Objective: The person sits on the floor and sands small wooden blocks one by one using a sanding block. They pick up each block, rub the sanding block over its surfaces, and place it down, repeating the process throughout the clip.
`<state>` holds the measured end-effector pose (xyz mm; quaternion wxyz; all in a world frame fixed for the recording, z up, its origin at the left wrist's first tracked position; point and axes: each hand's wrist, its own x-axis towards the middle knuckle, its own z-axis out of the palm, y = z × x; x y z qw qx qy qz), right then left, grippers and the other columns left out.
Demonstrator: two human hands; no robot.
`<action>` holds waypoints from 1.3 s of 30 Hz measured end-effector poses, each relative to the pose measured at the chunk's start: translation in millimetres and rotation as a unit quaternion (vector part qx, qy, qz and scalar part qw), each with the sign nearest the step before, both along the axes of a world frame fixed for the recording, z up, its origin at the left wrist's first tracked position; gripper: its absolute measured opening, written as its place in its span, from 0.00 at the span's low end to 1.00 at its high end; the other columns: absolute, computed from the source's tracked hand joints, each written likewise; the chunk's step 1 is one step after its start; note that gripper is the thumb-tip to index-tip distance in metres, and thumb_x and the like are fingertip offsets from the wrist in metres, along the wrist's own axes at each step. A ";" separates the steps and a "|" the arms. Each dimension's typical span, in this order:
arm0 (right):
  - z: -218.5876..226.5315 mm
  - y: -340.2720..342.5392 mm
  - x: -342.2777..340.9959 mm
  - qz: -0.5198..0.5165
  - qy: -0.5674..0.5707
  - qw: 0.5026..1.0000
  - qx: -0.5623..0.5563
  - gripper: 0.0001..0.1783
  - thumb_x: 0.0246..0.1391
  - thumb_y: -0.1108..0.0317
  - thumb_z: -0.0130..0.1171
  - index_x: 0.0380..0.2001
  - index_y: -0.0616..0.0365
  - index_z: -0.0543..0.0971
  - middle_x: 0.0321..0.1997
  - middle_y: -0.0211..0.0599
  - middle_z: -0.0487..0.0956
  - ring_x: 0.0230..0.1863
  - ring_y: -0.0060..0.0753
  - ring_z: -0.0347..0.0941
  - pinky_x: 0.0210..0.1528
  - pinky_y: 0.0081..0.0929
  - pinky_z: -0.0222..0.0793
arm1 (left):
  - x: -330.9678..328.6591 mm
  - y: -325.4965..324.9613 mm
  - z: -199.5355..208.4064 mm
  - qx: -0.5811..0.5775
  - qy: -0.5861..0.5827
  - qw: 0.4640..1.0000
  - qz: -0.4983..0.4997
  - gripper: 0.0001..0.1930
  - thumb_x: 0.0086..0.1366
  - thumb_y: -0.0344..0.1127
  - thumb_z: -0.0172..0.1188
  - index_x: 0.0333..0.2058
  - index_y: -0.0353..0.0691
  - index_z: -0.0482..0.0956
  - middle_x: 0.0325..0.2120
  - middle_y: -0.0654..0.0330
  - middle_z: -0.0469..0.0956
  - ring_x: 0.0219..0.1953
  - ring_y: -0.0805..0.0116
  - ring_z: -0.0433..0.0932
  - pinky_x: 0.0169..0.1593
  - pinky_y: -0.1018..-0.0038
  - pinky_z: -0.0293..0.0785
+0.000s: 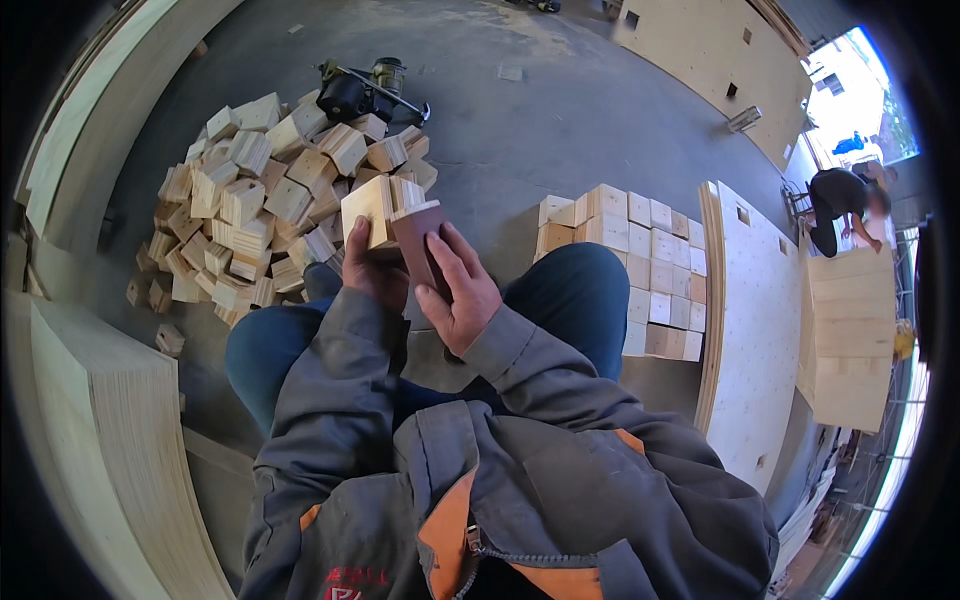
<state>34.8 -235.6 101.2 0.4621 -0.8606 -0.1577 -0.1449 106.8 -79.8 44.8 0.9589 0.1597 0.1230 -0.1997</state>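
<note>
My left hand (372, 275) grips a pale wooden block (366, 208) from below and the side, its thumb along the near face. In my right hand (462, 295) is a brown sanding block (422, 240), apparently wrapped in sandpaper, tilted against the wooden block's right side. Both hands are raised in front of my knees. Beyond the left hand lies a loose heap of similar wooden blocks (243, 200) on the floor. To the right of my right knee, more blocks stand in a neat stack (660, 245) of rows. My palms are hidden.
A black and olive power tool (362, 92) lies behind the heap. Thick plywood stacks (115, 400) border my left side. Plywood panels (755, 310) rise close on the right, with another person (838, 205) bending beyond them. A large panel (700, 50) lies at the far right.
</note>
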 end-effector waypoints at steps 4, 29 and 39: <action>-15.6 3.5 44.8 -0.036 -0.014 0.999 -0.014 0.35 0.54 0.64 0.61 0.64 0.60 0.65 0.66 0.63 0.62 0.61 0.66 0.67 0.60 0.45 0.68 | -4.3 -3.6 11.7 0.044 0.007 0.998 0.035 0.34 0.65 0.55 0.55 0.63 0.41 0.63 0.57 0.50 0.71 0.58 0.52 0.72 0.63 0.55 0.67; -43.4 -30.0 102.2 -0.114 0.058 0.991 -0.036 0.33 0.57 0.60 0.58 0.64 0.59 0.65 0.68 0.57 0.64 0.62 0.60 0.67 0.60 0.42 0.67 | -12.0 -26.7 9.9 0.068 0.086 0.994 0.017 0.31 0.64 0.51 0.57 0.62 0.41 0.65 0.55 0.52 0.73 0.57 0.53 0.73 0.62 0.54 0.69; -20.0 -13.1 4.1 0.015 -0.020 0.999 -0.045 0.34 0.52 0.67 0.63 0.63 0.58 0.68 0.66 0.63 0.64 0.60 0.63 0.69 0.58 0.44 0.69 | -3.1 -5.3 -18.4 0.042 0.047 0.997 0.035 0.34 0.63 0.58 0.55 0.61 0.41 0.67 0.56 0.50 0.73 0.57 0.49 0.72 0.63 0.54 0.67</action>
